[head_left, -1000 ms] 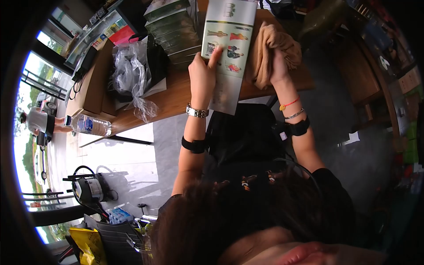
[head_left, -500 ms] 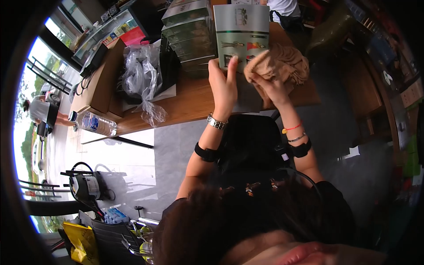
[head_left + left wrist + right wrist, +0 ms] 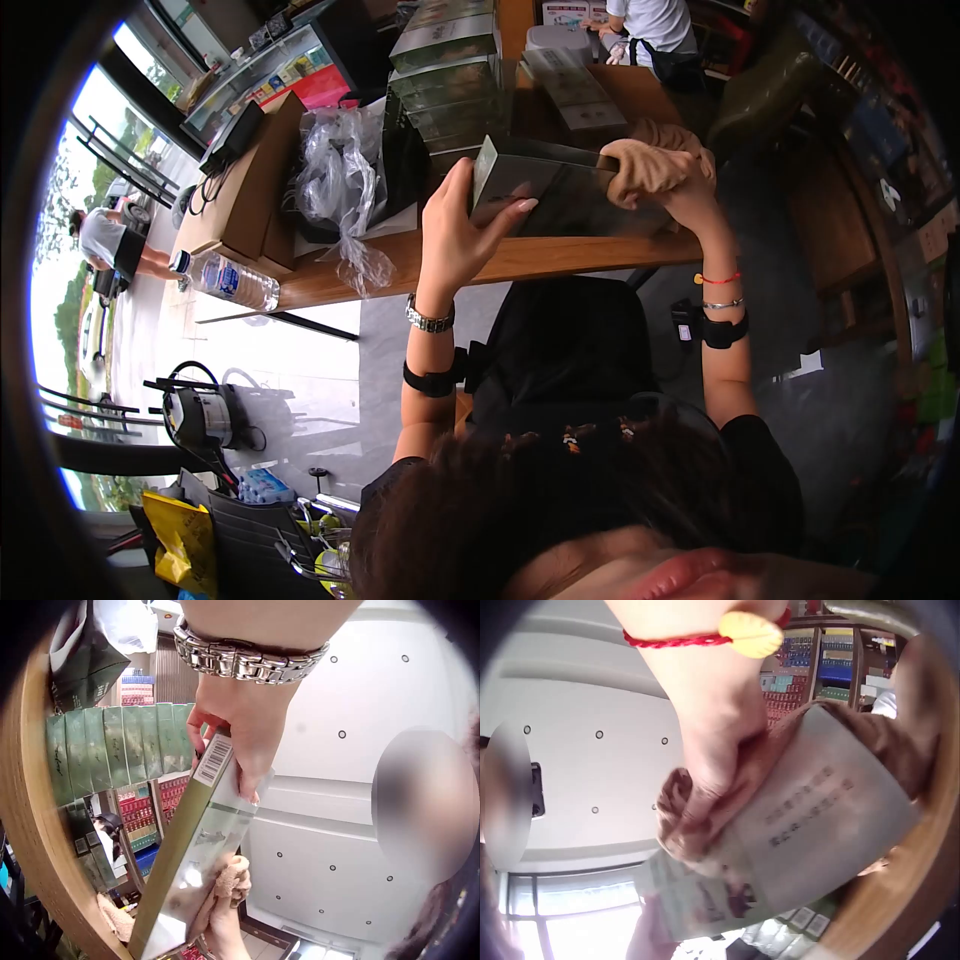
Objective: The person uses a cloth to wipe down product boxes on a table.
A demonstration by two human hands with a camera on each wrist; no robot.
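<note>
A flat, glossy grey-green box (image 3: 560, 195) is held above the table edge. My left hand (image 3: 455, 232) grips its left end, thumb on the face; in the left wrist view the left hand (image 3: 244, 731) pinches the end beside a barcode on the green side. My right hand (image 3: 697, 205) holds a brown cloth (image 3: 645, 172) at the box's right end. In the right wrist view the right hand (image 3: 716, 750) presses the bunched cloth (image 3: 742, 787) on the long edge of the box (image 3: 817, 817), which bears printed characters and figures.
Stacked green boxes (image 3: 447, 85) stand at the table's back, with another flat box (image 3: 575, 90) right of them. Left are clear plastic wrapping (image 3: 340, 175), a cardboard box (image 3: 240, 195) and a water bottle (image 3: 230, 280). A person in a white shirt (image 3: 655, 25) is behind the table.
The box has gone from upright to tilted sideways, its left end in my left hand. My right hand has moved right with the cloth, and the view has shifted.
</note>
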